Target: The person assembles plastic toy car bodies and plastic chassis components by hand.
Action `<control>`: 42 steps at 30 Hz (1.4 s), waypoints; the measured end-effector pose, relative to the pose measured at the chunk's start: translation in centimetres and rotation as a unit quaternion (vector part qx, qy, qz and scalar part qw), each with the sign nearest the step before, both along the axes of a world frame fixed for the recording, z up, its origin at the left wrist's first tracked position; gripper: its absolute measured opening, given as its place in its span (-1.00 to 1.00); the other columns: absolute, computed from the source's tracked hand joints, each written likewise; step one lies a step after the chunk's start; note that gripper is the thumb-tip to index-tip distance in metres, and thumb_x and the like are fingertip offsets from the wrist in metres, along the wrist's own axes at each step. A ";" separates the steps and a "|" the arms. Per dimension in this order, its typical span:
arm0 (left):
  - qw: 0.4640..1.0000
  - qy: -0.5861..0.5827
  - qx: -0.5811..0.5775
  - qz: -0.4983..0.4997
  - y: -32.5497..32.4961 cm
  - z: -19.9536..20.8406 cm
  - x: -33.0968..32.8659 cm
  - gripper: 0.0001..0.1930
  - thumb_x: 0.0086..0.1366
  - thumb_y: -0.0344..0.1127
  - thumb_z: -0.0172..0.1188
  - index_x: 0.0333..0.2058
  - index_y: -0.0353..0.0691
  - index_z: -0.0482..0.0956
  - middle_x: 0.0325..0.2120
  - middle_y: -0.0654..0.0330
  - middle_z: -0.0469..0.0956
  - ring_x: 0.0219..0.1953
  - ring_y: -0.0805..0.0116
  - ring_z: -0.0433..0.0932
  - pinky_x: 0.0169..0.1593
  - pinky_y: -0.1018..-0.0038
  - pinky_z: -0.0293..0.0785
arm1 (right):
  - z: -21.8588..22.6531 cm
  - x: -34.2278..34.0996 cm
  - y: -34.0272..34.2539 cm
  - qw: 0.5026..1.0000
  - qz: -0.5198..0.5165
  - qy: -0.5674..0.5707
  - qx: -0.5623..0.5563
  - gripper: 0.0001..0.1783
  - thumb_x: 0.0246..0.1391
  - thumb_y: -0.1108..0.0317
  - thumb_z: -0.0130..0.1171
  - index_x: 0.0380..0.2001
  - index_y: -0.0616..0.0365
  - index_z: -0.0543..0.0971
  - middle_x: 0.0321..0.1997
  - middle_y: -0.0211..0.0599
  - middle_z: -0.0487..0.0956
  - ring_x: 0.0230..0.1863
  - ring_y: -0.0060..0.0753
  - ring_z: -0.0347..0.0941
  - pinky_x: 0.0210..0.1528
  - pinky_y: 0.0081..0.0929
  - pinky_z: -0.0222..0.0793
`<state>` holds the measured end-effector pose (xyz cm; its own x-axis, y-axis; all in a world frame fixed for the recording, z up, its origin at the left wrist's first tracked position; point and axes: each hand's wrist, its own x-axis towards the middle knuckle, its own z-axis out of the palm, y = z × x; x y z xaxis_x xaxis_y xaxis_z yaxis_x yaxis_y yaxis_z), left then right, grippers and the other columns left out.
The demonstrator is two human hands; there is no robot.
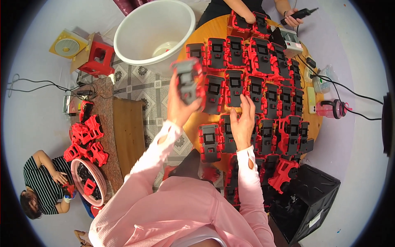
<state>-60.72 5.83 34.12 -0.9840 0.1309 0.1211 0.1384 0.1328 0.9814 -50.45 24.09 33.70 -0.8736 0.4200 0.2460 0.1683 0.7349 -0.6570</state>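
My left hand point(180, 106) is raised at the near left edge of the round wooden table, its fingers around a red-and-black plastic toy vehicle chassis point(189, 84), which is slightly blurred. My right hand point(243, 123) reaches over the table with its fingers apart and nothing in its grasp. Its fingertips are at the near end of a similar chassis point(235, 84); I cannot tell whether they touch it. Several more of these chassis lie in rows around it, dark side up, such as one point(210, 142) at the near left.
A large white tub point(123, 39) stands left of the table. Across it, a person's hand point(293, 18) holds a black pointed power tool point(302, 13). A pink bottle point(332, 109) and cables are at right. Black crate point(317, 206) lies lower right. Left: bench point(109, 136), pink basket point(101, 181), another person.
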 end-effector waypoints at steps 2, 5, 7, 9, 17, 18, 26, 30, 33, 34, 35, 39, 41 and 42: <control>0.998 0.014 0.025 -0.062 3.7 0.5 -4.3 0.13 -0.17 -0.33 0.50 0.34 -0.25 -0.05 0.10 -0.07 0.38 0.14 0.10 0.41 0.17 0.30 0.37 | 0.6 1.4 -0.4 0.996 -0.002 0.004 -0.085 -0.44 0.03 0.49 0.18 0.15 0.20 0.37 0.22 0.00 0.31 0.18 0.06 0.32 0.16 -0.20 0.32; 0.994 0.014 -0.043 -0.095 10.3 -0.8 -11.7 0.16 -0.19 -0.14 0.54 0.32 -0.31 -0.01 0.08 -0.09 0.43 0.12 0.13 0.44 0.15 0.34 0.37 | 1.4 4.2 -2.0 0.993 -0.009 0.010 -0.117 -0.49 0.03 0.53 0.17 0.11 0.16 0.43 0.19 -0.17 0.38 -0.12 -0.30 0.48 -0.09 -0.42 0.45; 0.992 -0.032 -0.055 -0.113 14.0 -1.2 -14.3 0.18 -0.21 -0.05 0.55 0.31 -0.34 0.01 0.04 -0.10 0.47 0.10 0.10 0.47 0.15 0.35 0.37 | 1.3 6.7 -2.7 0.991 -0.016 0.002 -0.135 -0.52 0.04 0.53 0.17 0.09 0.17 0.44 0.18 -0.17 0.39 -0.13 -0.31 0.49 -0.09 -0.43 0.45; 0.990 -0.023 -0.100 -0.099 15.9 -2.6 -16.6 0.20 -0.23 0.01 0.56 0.30 -0.37 0.02 0.02 -0.14 0.48 0.07 0.02 0.49 0.15 0.32 0.37 | 1.4 8.7 -3.7 0.987 -0.019 -0.007 -0.162 -0.54 0.05 0.52 0.17 0.07 0.19 0.46 0.19 -0.13 0.39 -0.16 -0.31 0.51 -0.09 -0.46 0.46; 0.972 -0.013 -0.200 -0.123 19.3 -3.4 -17.3 0.24 -0.18 0.16 0.52 0.33 -0.28 -0.05 0.12 -0.34 0.29 0.14 -0.18 0.38 0.18 0.24 0.34 | 1.4 12.3 -3.9 0.978 -0.058 -0.048 -0.196 -0.59 0.05 0.53 0.13 0.03 0.21 0.49 0.16 -0.01 0.41 -0.05 -0.10 0.51 -0.04 -0.34 0.46; 0.972 -0.013 -0.202 -0.123 19.3 -3.3 -17.4 0.24 -0.18 0.16 0.52 0.33 -0.28 -0.05 0.12 -0.34 0.29 0.14 -0.18 0.38 0.18 0.24 0.34 | 1.4 12.2 -3.9 0.979 -0.058 -0.047 -0.191 -0.60 0.05 0.53 0.13 0.02 0.22 0.50 0.15 -0.01 0.42 -0.03 -0.08 0.51 -0.04 -0.34 0.46; 0.991 0.042 -0.083 -0.092 12.7 -2.0 -11.7 0.19 -0.09 0.12 0.46 0.35 -0.24 -0.10 0.16 -0.33 0.22 0.24 -0.17 0.23 0.28 0.19 0.17 | 1.0 11.1 -2.8 0.985 -0.047 -0.019 -0.163 -0.61 0.10 0.50 0.14 0.04 0.22 0.48 0.11 -0.10 0.45 -0.07 -0.20 0.54 -0.05 -0.38 0.48; 0.956 0.072 -0.281 -0.032 5.7 -6.2 0.1 0.20 -0.14 0.03 0.50 0.35 -0.24 -0.09 0.12 -0.22 0.28 0.20 -0.13 0.23 0.27 0.12 0.13 | 1.1 9.6 -2.9 0.988 -0.039 -0.026 -0.146 -0.61 0.11 0.48 0.14 0.04 0.20 0.48 0.10 -0.12 0.46 -0.08 -0.21 0.55 -0.04 -0.38 0.47; 0.938 -0.070 -0.338 -0.037 4.8 -9.8 3.1 0.21 -0.16 -0.01 0.53 0.35 -0.25 -0.09 0.13 -0.20 0.27 0.21 -0.06 0.25 0.27 0.17 0.16 | 2.2 9.0 -3.3 0.981 -0.032 -0.042 -0.187 -0.61 0.09 0.48 0.13 0.03 0.19 0.48 0.13 -0.06 0.44 -0.02 -0.07 0.50 0.00 -0.29 0.44; 0.973 -0.090 -0.206 -0.059 4.4 -11.3 3.1 0.22 -0.19 -0.07 0.56 0.34 -0.24 -0.09 0.14 -0.17 0.28 0.22 0.01 0.27 0.26 0.21 0.19 | 2.2 8.8 -3.4 0.981 -0.029 -0.041 -0.188 -0.61 0.09 0.48 0.13 0.03 0.18 0.48 0.13 -0.06 0.44 -0.03 -0.09 0.51 -0.01 -0.29 0.45; 0.989 -0.106 -0.068 -0.083 4.2 -11.9 2.9 0.23 -0.21 -0.13 0.59 0.34 -0.24 -0.09 0.15 -0.14 0.29 0.22 0.07 0.29 0.26 0.25 0.22 | 1.9 8.9 -3.4 0.984 -0.025 -0.037 -0.171 -0.60 0.09 0.49 0.13 0.04 0.18 0.48 0.14 -0.08 0.44 -0.05 -0.12 0.52 -0.04 -0.30 0.46; 0.962 -0.221 0.084 -0.139 2.9 -10.8 2.9 0.18 -0.20 -0.36 0.60 0.33 -0.25 -0.06 0.12 0.02 0.36 0.18 0.23 0.36 0.21 0.37 0.30 | 1.6 9.6 -3.5 0.980 -0.034 -0.045 -0.190 -0.59 0.09 0.50 0.13 0.05 0.18 0.47 0.15 -0.08 0.44 -0.04 -0.15 0.52 -0.04 -0.31 0.46; 0.960 -0.228 0.076 -0.147 1.1 -9.9 2.9 0.17 -0.19 -0.36 0.59 0.33 -0.24 -0.05 0.11 0.03 0.37 0.15 0.22 0.38 0.20 0.36 0.32 | 1.5 10.0 -3.3 0.981 -0.029 -0.045 -0.188 -0.59 0.09 0.50 0.13 0.05 0.18 0.47 0.15 -0.08 0.43 -0.04 -0.15 0.51 -0.04 -0.32 0.45; 0.956 -0.239 0.067 -0.157 0.3 -9.4 2.8 0.17 -0.19 -0.37 0.59 0.33 -0.24 -0.05 0.10 0.03 0.38 0.13 0.22 0.41 0.18 0.35 0.34 | 1.5 10.2 -3.2 0.981 -0.029 -0.047 -0.187 -0.59 0.09 0.50 0.13 0.05 0.18 0.47 0.15 -0.07 0.43 -0.03 -0.14 0.51 -0.03 -0.33 0.45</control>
<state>-57.94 6.15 24.74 -0.8456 0.4441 -0.2962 -0.3176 0.0275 0.9478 -40.22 20.93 35.23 -0.8572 0.5147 -0.0161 0.2757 0.4323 -0.8585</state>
